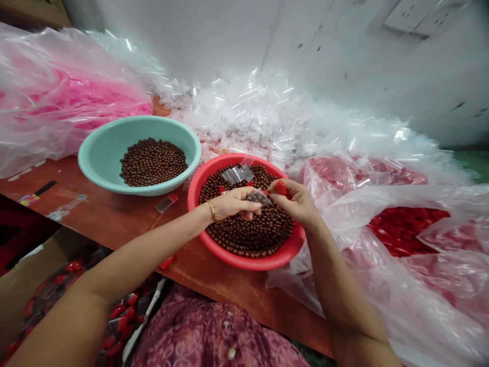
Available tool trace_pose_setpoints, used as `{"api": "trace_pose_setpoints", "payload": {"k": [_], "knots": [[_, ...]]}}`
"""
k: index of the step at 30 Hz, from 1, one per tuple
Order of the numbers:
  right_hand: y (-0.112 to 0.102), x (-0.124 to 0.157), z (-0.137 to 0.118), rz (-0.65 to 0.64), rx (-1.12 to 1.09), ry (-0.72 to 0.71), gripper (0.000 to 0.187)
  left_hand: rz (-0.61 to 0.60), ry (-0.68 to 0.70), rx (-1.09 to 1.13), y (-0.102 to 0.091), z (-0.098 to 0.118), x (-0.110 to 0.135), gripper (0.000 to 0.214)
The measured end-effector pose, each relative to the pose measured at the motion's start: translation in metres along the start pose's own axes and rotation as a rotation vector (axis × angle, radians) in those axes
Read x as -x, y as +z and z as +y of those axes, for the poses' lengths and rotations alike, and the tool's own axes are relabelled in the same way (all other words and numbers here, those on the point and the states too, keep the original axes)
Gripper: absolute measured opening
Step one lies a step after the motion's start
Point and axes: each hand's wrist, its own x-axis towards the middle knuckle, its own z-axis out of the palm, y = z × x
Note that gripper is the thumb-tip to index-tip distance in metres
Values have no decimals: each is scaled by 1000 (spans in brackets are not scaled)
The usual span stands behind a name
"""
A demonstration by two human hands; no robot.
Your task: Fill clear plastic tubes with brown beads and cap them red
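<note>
On my feed the left hand (231, 203) grips one small clear plastic case (257, 198) over one round red plastic bowl (248, 262); the right hand (297, 203) is pinching one glossy red cap (281, 187). One teal bowl (101, 153) too, loads of round brown beads (248, 232), reddish-brown worktop (118, 224), scuffed white wall (229, 35).

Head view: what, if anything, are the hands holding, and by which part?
The left hand pinches a clear case by its left part; the right hand holds a red piece, gripped part unclear.
</note>
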Motion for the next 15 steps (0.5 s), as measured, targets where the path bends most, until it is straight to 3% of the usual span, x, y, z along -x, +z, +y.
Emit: {"api": "trace_pose_setpoints", "payload": {"k": [3,9,15], "knots": [[-4,3,-6,-40,-80,17,12,-11,-3,-4,0,1,0,30],[-7,2,-13,-241,-108,-50,9,-69,-4,-4,-1,0,0,32],[-4,2,1,-277,-318,40,13,-45,23,14,-2,0,-1,37]]}}
